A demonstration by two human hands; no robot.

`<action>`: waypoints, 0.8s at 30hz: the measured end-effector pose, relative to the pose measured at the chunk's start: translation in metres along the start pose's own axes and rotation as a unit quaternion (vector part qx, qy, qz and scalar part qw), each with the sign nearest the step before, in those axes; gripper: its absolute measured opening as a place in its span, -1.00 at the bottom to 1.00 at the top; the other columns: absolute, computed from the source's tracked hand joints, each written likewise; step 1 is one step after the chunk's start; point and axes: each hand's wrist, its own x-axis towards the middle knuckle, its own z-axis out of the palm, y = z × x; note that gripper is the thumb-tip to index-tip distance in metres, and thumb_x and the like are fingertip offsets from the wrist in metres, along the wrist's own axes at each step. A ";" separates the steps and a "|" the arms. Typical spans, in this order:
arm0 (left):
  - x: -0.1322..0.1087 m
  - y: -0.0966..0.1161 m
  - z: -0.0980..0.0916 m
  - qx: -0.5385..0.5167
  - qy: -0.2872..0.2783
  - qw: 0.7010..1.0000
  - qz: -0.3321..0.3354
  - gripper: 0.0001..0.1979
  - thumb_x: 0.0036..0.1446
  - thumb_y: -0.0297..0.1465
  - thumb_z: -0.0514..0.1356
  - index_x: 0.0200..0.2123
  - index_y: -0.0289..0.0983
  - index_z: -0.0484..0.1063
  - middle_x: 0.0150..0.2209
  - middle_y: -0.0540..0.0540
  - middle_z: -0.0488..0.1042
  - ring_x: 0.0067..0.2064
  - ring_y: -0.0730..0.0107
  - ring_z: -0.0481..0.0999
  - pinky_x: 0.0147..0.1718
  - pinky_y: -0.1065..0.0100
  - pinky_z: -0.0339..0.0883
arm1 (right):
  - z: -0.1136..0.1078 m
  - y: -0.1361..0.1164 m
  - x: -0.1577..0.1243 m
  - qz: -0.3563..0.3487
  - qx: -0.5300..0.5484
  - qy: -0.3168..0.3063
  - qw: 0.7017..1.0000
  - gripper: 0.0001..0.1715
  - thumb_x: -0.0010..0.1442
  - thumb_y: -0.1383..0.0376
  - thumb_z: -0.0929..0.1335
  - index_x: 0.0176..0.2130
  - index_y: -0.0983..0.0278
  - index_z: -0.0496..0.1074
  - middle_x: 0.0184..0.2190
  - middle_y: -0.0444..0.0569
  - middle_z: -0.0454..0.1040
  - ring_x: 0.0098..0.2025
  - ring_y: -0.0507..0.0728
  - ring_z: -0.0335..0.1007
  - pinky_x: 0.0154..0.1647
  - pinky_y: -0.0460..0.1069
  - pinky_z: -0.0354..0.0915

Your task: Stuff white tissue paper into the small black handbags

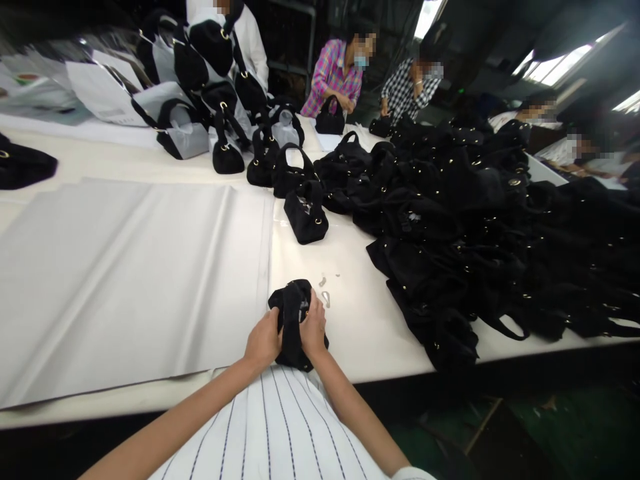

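Observation:
A small black handbag [291, 333] rests at the table's near edge, close to my body, its handle arching over the top. My left hand [263, 337] grips it from the left side, and my right hand [313, 325] grips it from the right with the fingers partly inside or behind the handle. Some fingertips are hidden by the black fabric. Just beyond stands another black handbag [306, 217] with a gold ring. Left of my hands lies a stack of large grey-white sheets [125, 280]. Small clear scraps [326, 299] lie right of the bag.
A large heap of black bags [450, 200] spreads over the right of the white table [345, 333]. Several finished-looking bags with grey wrapping [185, 130] stand at the back left. Across the table a person in a pink plaid shirt [330, 70] handles a bag; other people are nearby.

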 end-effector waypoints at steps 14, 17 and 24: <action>-0.017 0.004 -0.005 0.003 0.006 0.998 0.062 -0.84 0.16 -0.46 -0.01 -0.18 -0.25 0.27 -0.24 -0.14 0.48 -0.25 0.22 0.50 -0.34 0.30 0.22 | -0.081 -0.043 -0.012 0.075 0.129 -0.118 0.982 -0.90 0.03 0.33 0.35 -0.47 0.31 0.45 -0.52 -0.09 0.43 -0.43 0.10 0.30 -0.43 -0.04 0.23; -0.013 -0.001 -0.005 -0.015 0.014 0.999 0.041 -0.91 0.15 -0.43 0.02 -0.25 -0.23 0.26 -0.32 -0.09 0.48 -0.31 0.24 0.50 -0.39 0.32 0.17 | -0.074 -0.049 -0.010 0.200 0.280 -0.201 0.917 -0.81 -0.04 0.24 0.45 -0.42 0.34 0.50 -0.58 -0.12 0.41 -0.46 0.08 0.32 -0.45 -0.05 0.23; -0.005 -0.015 -0.007 -0.029 0.007 0.999 0.033 -0.83 0.13 -0.49 0.00 -0.22 -0.25 0.32 -0.31 -0.12 0.50 -0.29 0.20 0.51 -0.38 0.30 0.16 | -0.015 -0.051 -0.003 0.264 0.412 -0.217 0.845 -0.66 -0.10 0.13 0.51 -0.40 0.30 0.44 -0.51 -0.12 0.40 -0.38 0.07 0.37 -0.34 -0.06 0.34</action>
